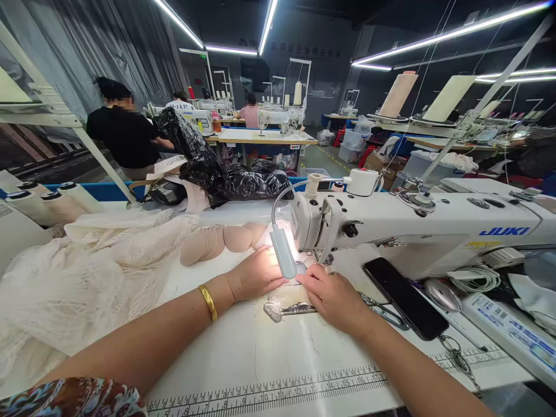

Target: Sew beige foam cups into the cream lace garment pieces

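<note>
Under the head of a white sewing machine (417, 226), a pale piece of fabric (284, 234) lies in bright lamp light. My left hand (258, 273) rests on its near left side, fingers together and partly behind the grey lamp (283, 252). My right hand (332, 295) is just right of the lamp, its fingers bent and pressed together at the fabric's near edge; what they pinch is too small to make out. Beige round pads (208, 244) lie overlapped left of the needle area. White lace fabric (99, 272) is heaped on the left.
A black phone (403, 295), scissors (384, 311), a pen and a long box (512, 330) lie on the right. Black plastic bags (247, 182) stand behind the table. A printed ruler (269, 394) runs along the front edge. People sit at machines farther back.
</note>
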The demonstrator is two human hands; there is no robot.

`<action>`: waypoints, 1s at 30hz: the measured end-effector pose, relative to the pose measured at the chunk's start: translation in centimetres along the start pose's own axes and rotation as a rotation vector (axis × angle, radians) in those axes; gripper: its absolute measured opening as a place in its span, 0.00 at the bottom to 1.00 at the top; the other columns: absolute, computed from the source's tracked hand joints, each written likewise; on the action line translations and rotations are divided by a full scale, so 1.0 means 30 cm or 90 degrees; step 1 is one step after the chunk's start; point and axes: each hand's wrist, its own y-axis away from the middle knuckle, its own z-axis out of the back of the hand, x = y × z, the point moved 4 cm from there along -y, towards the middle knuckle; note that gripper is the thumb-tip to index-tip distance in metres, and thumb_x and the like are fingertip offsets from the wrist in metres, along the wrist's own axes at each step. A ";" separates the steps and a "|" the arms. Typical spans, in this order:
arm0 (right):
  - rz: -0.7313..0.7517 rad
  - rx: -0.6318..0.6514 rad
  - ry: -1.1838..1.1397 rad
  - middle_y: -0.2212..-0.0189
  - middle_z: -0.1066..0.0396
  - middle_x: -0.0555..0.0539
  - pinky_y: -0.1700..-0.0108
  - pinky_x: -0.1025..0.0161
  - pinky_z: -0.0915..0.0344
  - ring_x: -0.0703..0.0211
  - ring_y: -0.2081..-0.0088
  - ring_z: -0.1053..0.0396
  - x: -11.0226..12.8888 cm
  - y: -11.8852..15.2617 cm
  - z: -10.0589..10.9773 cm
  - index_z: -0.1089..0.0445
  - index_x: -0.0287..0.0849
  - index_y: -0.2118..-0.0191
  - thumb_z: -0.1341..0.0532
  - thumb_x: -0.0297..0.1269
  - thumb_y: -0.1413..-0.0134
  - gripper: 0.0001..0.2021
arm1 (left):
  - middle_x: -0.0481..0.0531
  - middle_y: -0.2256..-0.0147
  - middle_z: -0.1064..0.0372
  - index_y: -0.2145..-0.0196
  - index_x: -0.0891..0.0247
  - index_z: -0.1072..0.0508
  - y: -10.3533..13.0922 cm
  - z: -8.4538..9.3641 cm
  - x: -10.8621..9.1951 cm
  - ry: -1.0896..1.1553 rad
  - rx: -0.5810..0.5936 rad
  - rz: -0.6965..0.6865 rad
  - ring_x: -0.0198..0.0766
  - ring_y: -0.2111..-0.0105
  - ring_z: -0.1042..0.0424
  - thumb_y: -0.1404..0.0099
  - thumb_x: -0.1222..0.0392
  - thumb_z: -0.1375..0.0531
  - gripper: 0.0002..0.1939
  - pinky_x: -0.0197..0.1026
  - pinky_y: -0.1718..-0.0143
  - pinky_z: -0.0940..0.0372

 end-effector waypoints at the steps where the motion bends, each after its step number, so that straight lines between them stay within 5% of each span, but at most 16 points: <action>1: -0.002 0.001 -0.002 0.66 0.31 0.47 0.71 0.62 0.49 0.59 0.72 0.47 0.000 0.000 0.001 0.25 0.42 0.53 0.45 0.17 0.42 0.19 | 0.56 0.59 0.21 0.62 0.61 0.22 -0.002 0.003 -0.002 -0.016 -0.002 -0.006 0.46 0.57 0.24 0.24 0.61 0.44 0.11 0.50 0.51 0.30; 9: 0.033 0.020 -0.023 0.65 0.32 0.46 0.68 0.63 0.46 0.55 0.65 0.38 0.002 0.007 0.001 0.25 0.44 0.50 0.45 0.19 0.37 0.19 | 0.52 0.65 0.27 0.66 0.62 0.27 -0.022 0.040 -0.049 -0.083 0.048 -0.031 0.43 0.65 0.31 0.26 0.64 0.42 0.09 0.47 0.58 0.41; 21: 0.005 0.036 -0.015 0.66 0.33 0.46 0.72 0.64 0.53 0.56 0.66 0.40 -0.008 0.015 -0.017 0.26 0.43 0.55 0.45 0.19 0.37 0.15 | 0.52 0.67 0.25 0.61 0.56 0.21 -0.009 0.028 -0.046 0.053 0.001 -0.001 0.43 0.63 0.29 0.28 0.67 0.43 0.11 0.51 0.51 0.40; 30: -0.018 0.039 0.038 0.66 0.33 0.46 0.72 0.63 0.50 0.56 0.69 0.42 -0.013 0.003 -0.023 0.27 0.43 0.57 0.45 0.16 0.44 0.17 | 0.51 0.63 0.23 0.62 0.59 0.23 -0.006 0.017 -0.023 -0.065 0.043 -0.014 0.44 0.59 0.30 0.28 0.71 0.44 0.12 0.52 0.49 0.46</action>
